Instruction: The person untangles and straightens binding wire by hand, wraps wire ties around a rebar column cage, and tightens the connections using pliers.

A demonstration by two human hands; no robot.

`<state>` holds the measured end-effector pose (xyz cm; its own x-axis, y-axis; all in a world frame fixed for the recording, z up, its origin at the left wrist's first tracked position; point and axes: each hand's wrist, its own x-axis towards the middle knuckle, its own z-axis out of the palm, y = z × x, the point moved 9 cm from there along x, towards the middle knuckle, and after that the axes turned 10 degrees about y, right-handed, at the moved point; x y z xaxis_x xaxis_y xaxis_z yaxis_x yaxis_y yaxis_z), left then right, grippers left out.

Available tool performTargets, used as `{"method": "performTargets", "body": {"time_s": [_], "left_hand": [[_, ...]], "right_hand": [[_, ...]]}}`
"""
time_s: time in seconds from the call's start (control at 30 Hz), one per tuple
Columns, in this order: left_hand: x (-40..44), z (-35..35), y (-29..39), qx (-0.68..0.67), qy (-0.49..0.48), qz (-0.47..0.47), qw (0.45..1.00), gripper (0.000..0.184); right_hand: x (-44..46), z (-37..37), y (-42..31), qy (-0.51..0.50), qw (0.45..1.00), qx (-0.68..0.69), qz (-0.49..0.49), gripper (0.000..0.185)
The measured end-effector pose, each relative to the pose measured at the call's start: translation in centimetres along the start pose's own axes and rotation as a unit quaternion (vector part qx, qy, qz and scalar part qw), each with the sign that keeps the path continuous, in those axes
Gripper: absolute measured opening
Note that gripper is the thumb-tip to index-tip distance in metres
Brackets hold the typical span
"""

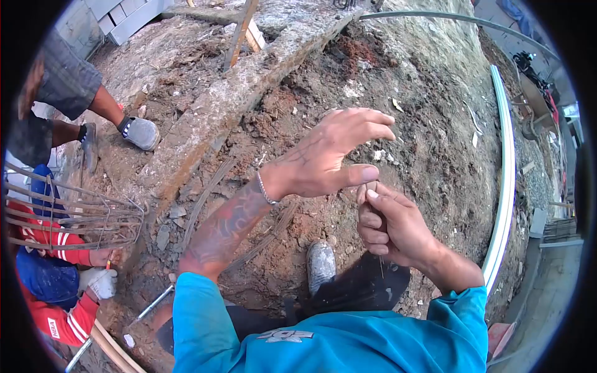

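My left hand (336, 152) is raised above the dirt, its fingers apart and curved, the thumb tip close to my right hand. A beaded bracelet (266, 188) circles the left wrist. Just below and to the right, my right hand (393, 225) is closed, thumb against the curled index finger. A thin wire (381, 266) hangs out beneath the right fist, and a fine strand shows above its pinch. Most of the wire is hidden by the fingers. No object is visible in the left hand.
A co-worker in red and blue (59, 273) crouches at the left beside a rebar cage (74, 221). Another person's shoe (142, 133) rests on the dirt. Pale pipes (505, 161) curve along the right. A concrete ledge (217, 105) crosses the ground; a wooden stake (240, 34) stands there.
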<state>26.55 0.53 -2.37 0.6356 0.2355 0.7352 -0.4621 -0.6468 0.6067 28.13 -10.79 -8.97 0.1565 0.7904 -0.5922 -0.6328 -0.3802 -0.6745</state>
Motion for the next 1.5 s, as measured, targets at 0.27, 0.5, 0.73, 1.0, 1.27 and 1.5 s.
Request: {"method": "performTargets", "body": {"time_s": [0.27,0.5,0.73,1.0,1.27,1.5], "left_hand": [[-1.9,3.0,-5.7,-0.081,0.102,-0.025,0.991,0.063],[-2.6,3.4,-3.3,-0.028,0.108,-0.018,0.994,0.054],[-2.6,1.3,-2.9,0.116,0.119,0.020,0.986,0.042],[-2.1,2.5,-2.1,0.075,0.096,0.072,0.990,0.037],[-5.4,-2.1,-4.0,0.044,0.011,-0.106,0.993,0.028],[-8.7,-8.8,-5.3,0.168,-0.049,-0.221,0.959,0.027]], "right_hand": [[-9.9,6.9,3.4,-0.373,0.838,0.394,0.059,0.034],[-10.5,2.4,-6.9,-0.283,0.855,0.270,-0.341,0.032],[-8.1,2.9,-0.5,-0.312,0.927,0.183,-0.096,0.051],[-11.8,3.5,-4.9,-0.468,0.825,0.268,-0.167,0.027],[-10.0,1.5,-18.0,0.268,0.607,-0.345,-0.664,0.028],[1.1,-10.3,-3.4,0.052,0.668,-0.740,-0.059,0.076]]}}
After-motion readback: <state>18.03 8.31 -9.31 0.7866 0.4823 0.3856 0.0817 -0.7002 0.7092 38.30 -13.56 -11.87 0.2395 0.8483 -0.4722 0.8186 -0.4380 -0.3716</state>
